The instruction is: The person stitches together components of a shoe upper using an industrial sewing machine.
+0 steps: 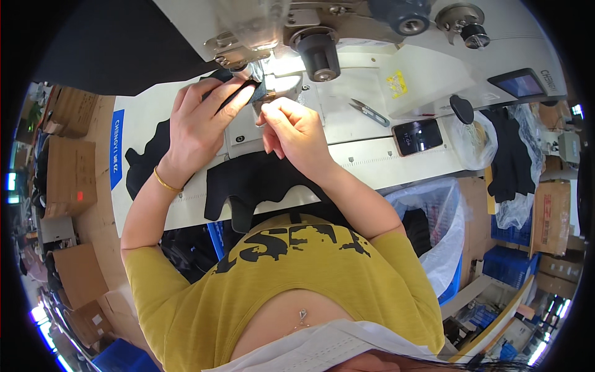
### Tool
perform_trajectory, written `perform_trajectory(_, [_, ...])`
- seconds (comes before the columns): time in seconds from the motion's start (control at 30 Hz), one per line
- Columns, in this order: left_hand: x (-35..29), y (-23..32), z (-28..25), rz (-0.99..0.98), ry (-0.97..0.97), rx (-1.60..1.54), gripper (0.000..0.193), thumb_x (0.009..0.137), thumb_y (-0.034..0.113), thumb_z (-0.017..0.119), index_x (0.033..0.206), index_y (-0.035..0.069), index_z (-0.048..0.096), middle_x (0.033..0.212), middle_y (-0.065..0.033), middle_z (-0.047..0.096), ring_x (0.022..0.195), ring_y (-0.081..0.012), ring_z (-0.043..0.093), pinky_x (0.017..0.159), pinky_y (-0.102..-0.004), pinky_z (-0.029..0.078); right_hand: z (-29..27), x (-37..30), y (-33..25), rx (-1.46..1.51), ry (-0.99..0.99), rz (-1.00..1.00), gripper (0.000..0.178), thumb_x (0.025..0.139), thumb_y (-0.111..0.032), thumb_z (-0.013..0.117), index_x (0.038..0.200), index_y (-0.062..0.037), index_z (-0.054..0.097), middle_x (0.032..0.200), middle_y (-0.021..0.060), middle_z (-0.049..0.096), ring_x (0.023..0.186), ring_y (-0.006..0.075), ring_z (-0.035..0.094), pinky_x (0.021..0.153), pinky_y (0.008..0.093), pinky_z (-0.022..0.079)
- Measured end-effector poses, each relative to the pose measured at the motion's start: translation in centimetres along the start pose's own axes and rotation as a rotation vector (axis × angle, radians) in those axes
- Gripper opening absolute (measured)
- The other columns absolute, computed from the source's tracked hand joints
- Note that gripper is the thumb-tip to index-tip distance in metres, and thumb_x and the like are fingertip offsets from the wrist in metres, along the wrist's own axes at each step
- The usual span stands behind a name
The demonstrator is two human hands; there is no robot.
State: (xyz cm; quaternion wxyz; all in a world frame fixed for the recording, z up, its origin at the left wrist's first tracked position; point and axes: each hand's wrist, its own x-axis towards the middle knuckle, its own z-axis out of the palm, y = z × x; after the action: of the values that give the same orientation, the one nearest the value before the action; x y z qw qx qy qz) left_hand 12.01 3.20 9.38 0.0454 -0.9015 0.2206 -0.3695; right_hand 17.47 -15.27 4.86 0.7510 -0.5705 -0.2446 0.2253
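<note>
My left hand [201,121] is at the sewing machine [313,53], its fingers closed on a small piece of black fabric [224,75] beside the lit needle area. Beside it, my right hand [296,131] is closed in a pinch close to the metal part [285,88] by the needle. What lies between its fingertips is hidden. Below both hands, a black cut fabric piece [257,180] with a wavy edge hangs over the table's front edge. Another black piece [149,158] lies by my left wrist.
Small thread snips [370,113] and a phone [418,136] lie right of my hands on the white machine table [365,152]. A clear plastic bag [455,229] lines a bin below right. Cardboard boxes [69,180] stand on the left, blue crates [508,266] on the right.
</note>
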Motion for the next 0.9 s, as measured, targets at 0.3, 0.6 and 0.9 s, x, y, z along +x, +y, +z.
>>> perform_trajectory(0.3, [0.0, -1.1, 1.2, -0.048, 0.007, -0.058, 0.048, 0.064, -0.006, 0.061, 0.109, 0.007, 0.070, 0.109, -0.0074, 0.065, 0.099, -0.0287, 0.058, 0.085, -0.0385, 0.046, -0.8, -0.4, 0.6, -0.051, 0.006, 0.035, 0.024, 0.098, -0.020, 0.053, 0.082, -0.0036, 0.061, 0.053, 0.0017, 0.057, 0.043, 0.0036, 0.045, 0.042, 0.0209, 0.035])
perform_trajectory(0.6, [-2.6, -3.5, 0.6, -0.423, -0.268, -0.374, 0.091, 0.074, 0.028, 0.081, 0.146, 0.001, 0.034, 0.140, -0.0192, 0.046, 0.127, -0.0340, 0.046, 0.109, -0.0407, 0.035, -5.2, -4.8, 2.3, -1.306, 0.009, -0.094, 0.031, 0.080, -0.026, 0.075, 0.088, -0.0013, 0.058, 0.085, 0.0127, 0.060, 0.078, 0.0280, 0.062, 0.068, 0.0400, 0.052])
perform_trajectory(0.9, [-1.6, -2.9, -0.9, -0.605, -0.503, -0.814, 0.099, 0.075, 0.034, 0.079, 0.151, 0.002, 0.024, 0.146, -0.0196, 0.041, 0.135, -0.0299, 0.041, 0.113, -0.0379, 0.029, -5.6, -6.6, 3.4, -1.349, -0.059, 0.002, 0.043, 0.077, -0.017, 0.077, 0.108, 0.0000, 0.052, 0.101, 0.0154, 0.055, 0.098, 0.0345, 0.058, 0.081, 0.0410, 0.049])
